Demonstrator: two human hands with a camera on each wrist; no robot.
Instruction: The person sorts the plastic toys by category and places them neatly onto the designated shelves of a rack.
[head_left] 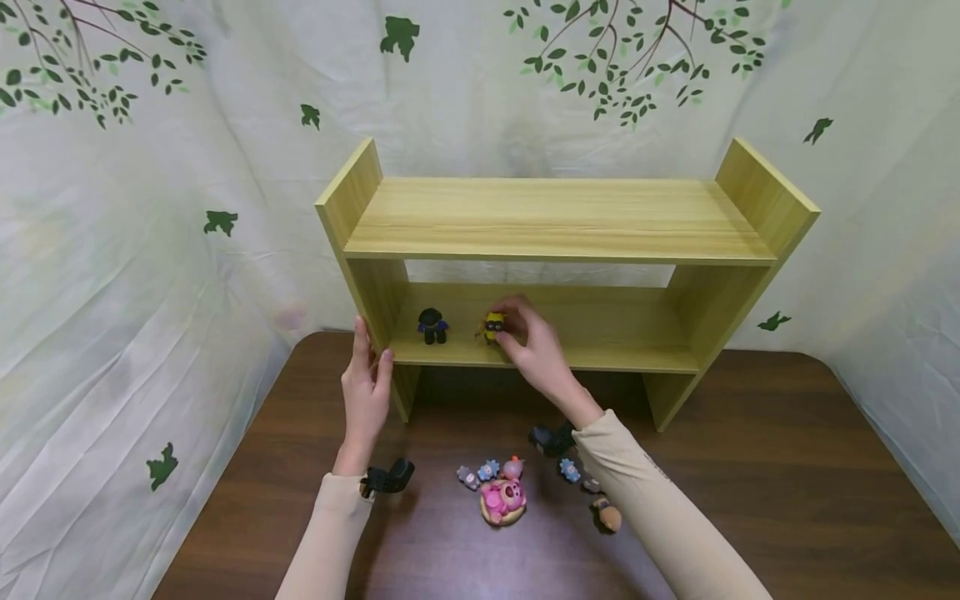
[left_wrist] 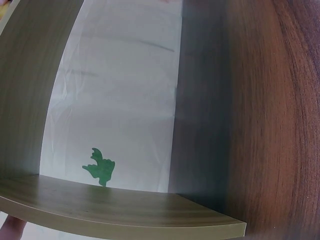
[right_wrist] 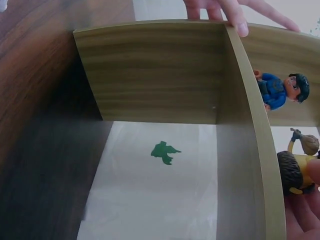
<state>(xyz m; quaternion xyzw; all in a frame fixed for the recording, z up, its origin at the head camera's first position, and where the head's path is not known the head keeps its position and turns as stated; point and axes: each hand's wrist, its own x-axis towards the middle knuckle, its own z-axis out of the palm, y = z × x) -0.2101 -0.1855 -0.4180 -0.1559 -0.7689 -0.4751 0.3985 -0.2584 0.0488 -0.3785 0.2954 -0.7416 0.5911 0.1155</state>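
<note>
My right hand (head_left: 542,354) pinches a small yellow minion figurine (head_left: 493,323) on the middle board of a wooden shelf (head_left: 555,221). In the right wrist view the minion figurine (right_wrist: 296,170) shows a dark, furry-looking lower part, and fingers partly cover it. To its left stands a boy figurine (head_left: 432,327) with dark hair; its blue top is plain in the right wrist view. My left hand (head_left: 365,404) rests against the shelf's left side panel, fingers fairly straight, thumb at the front edge. The left wrist view shows mainly the shelf's lower opening and side panel (left_wrist: 125,207).
On the brown table (head_left: 772,467) before the shelf lie a pink bear figurine (head_left: 502,502), small grey-blue figurines (head_left: 488,470) and a brownish figurine (head_left: 607,515). Several of these sit partly under my right forearm. A leaf-printed cloth (head_left: 465,100) hangs behind.
</note>
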